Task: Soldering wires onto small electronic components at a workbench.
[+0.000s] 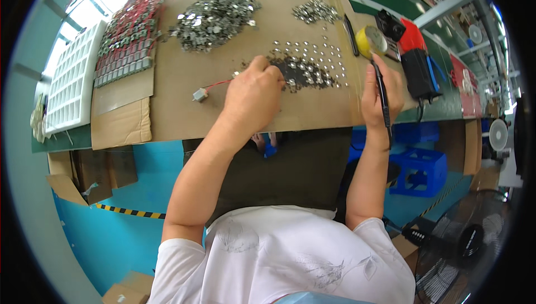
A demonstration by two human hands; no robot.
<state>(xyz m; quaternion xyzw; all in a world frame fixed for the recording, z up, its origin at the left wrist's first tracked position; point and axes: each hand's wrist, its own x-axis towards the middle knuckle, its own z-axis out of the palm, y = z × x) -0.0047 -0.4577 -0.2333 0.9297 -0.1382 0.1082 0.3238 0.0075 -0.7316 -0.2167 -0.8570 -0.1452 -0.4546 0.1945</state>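
My left hand (255,89) is low over the tabletop, its fingers pinched together beside a dark patch of small bits. What sits between the fingertips is hidden. A thin red wire (218,84) runs from a small silvery motor (199,95) to the edge of this hand. My right hand (395,89) is closed around a black soldering iron (383,96). The iron's upper end reaches up to a round yellow tin (371,41). Small shiny metal pieces (321,53) lie spread in loose rows between the hands, some on the dark bits (301,74).
Farther back are a large heap of metal parts (215,19) and a smaller pile (315,11). Wired motors (125,47) stand in rows at left, beside a white compartment tray (72,80). At right lie a black pen-like tool (350,36) and a black soldering station (420,75).
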